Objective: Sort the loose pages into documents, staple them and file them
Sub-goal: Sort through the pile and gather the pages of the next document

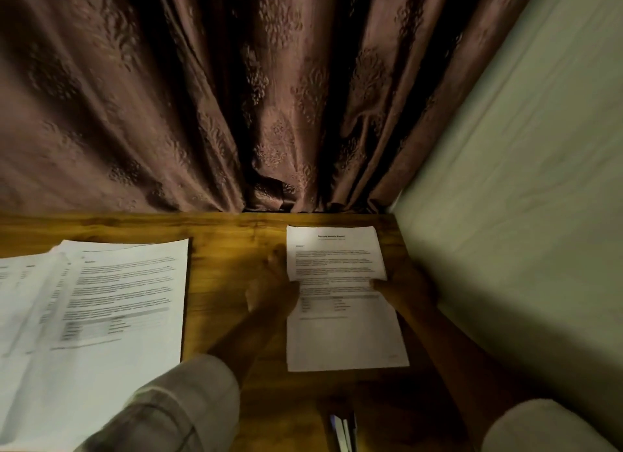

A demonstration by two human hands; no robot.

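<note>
Left sleeve [175, 401] nearest, low in view. Loose pages [101, 300] fan across the counter [222, 236] far left. Left grip [273, 283], fingers straight, touches the sheet [340, 333] at its left edge; right grip [404, 286] pinches its right edge. Sheet's long axis runs away from the person.

Both arms wear pale, greyish-white sleeves. The left sleeve [175, 408] has faint darker check lines crossing the cloth and ends in a thick rolled edge, with the forearm bare from there to the blurred left hand [273, 290]. The right sleeve [546, 428] shows only in part, looks plain and ends in a rounded roll, with the forearm bare to the right hand [404, 283].
</note>
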